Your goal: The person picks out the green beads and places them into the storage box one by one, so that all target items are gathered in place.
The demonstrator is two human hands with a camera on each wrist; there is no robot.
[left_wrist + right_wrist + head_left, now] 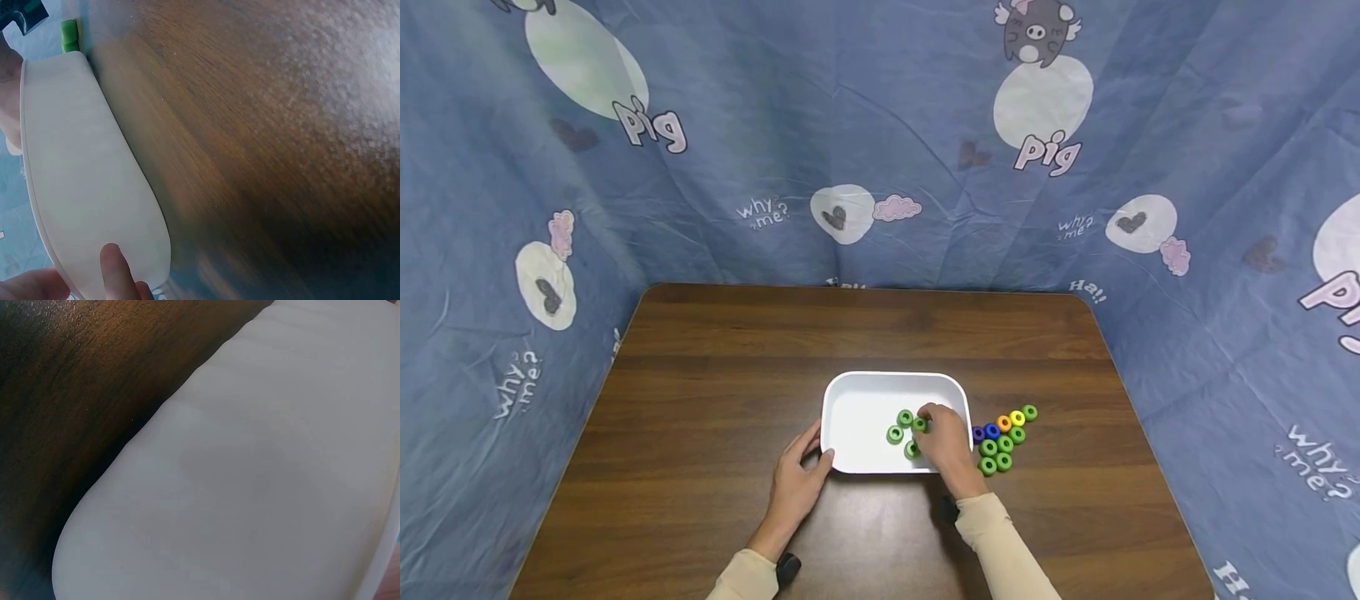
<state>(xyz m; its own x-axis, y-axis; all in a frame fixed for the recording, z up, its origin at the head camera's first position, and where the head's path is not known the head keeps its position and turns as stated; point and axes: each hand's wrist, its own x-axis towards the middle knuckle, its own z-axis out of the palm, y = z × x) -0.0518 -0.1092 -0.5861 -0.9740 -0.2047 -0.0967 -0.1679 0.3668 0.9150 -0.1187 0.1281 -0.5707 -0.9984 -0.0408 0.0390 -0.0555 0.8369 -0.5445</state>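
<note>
The head view alone shows the pig prints on the creased blue curtain (pixel 880 125) behind the brown, wood-grained worktop (pixel 700 375). On that stands a white tray (pixel 861 417), rectangular with rounded corners; both wrist views give its smooth outer wall, the head view its inside. The left hand (pixel 797 475) holds the tray's near left corner, a fingertip (pixel 115 265) against the wall in the left wrist view. The right hand's (pixel 946 442) grip pinches a green ring (pixel 920 424) within the tray, beside three loose green rings (pixel 895 434); ten mostly green rings (pixel 1005 444) cluster just to the right.
</note>
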